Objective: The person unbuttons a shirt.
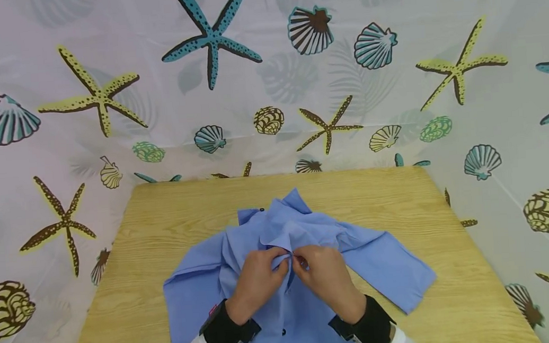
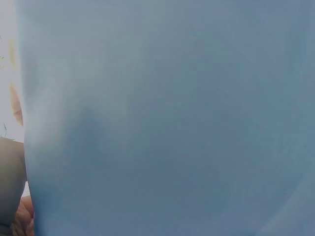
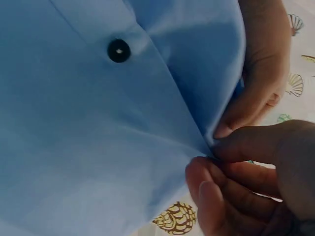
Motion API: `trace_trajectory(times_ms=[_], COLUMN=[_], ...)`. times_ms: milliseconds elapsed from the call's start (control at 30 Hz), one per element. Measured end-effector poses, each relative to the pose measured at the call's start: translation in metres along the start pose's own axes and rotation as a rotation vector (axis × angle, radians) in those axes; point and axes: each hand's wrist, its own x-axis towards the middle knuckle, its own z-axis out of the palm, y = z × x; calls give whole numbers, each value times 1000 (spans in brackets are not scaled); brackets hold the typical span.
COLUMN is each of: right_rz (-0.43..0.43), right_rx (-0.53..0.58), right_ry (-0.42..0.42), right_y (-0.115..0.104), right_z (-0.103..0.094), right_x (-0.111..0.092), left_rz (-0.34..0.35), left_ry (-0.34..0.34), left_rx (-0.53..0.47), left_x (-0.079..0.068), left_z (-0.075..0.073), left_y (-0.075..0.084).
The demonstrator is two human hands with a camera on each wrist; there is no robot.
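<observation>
A light blue button-up shirt (image 1: 312, 296) lies on the wooden table, collar toward the far side and sleeves spread to both sides. At the front placket, below the collar, my left hand (image 1: 259, 279) pinches one fabric edge. Right beside it my right hand (image 1: 328, 275) pinches the placket edge, fingertips almost meeting. In the right wrist view, the right thumb and fingers (image 3: 241, 147) hold the cloth edge, with the left hand (image 3: 266, 59) behind it. A dark button (image 3: 119, 50) shows on the placket there. Blue cloth fills most of the left wrist view.
The wooden table (image 1: 134, 287) extends around the shirt. A white curtain (image 1: 249, 88) printed with starfish and shells hangs behind the table and along both sides. The right sleeve (image 1: 396, 269) reaches out over the table, and the left sleeve (image 1: 192, 299) is folded down.
</observation>
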Motion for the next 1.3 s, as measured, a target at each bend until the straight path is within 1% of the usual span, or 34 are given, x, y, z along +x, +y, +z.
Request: trace_trajectory(times_ms=[100, 167, 300, 467, 567, 733, 833, 900, 967, 1033, 1100, 1167, 1233, 1300], right_rz=[8, 6, -19, -52, -55, -47, -104, -145, -177, -169, -151, -149, -167, -180], right_rx=[4, 9, 8, -11, -6, 43, 106, 165, 233, 281, 295, 241, 157, 72], right_ry=[29, 52, 92, 131, 151, 218, 249, 242, 216, 177, 141, 115, 107, 101], right_y=[1, 2, 4, 5, 6, 6, 2, -1, -4, -5, -5, -7, -10, -13], right_z=[4, 7, 9, 9, 10, 10, 6, 1, -5, -10, -14, -15, -16, -17], right_x=[-5, -6, -6, -5, -4, -4, -4, -2, 1, 3, 5, 4, 3, 2], left_rz=[-47, -75, -83, -66, -63, -62, -51, -40, -17, 13, 58, 99, 131, 147], left_ry=[-55, -75, -91, -108, -111, -99, -81, -66, -52, -39, -32, -26, -17, -11], left_rx=[-99, -147, -193, -209, -208, -156, -139, -141, -155, -156, -138, -114, -76, -37], left_x=[-2, -3, -2, 0, 0, 3, 3, 2, 1, 2, 3, 3, 3, 3], left_z=[2, 1, -1, -4, -6, -8, -9, -13, -16, -19, -21, -21, -22, -23], left_y=[-1, -2, -3, -1, 0, 2, 4, 9, 12, 14, 12, 11, 10, 10])
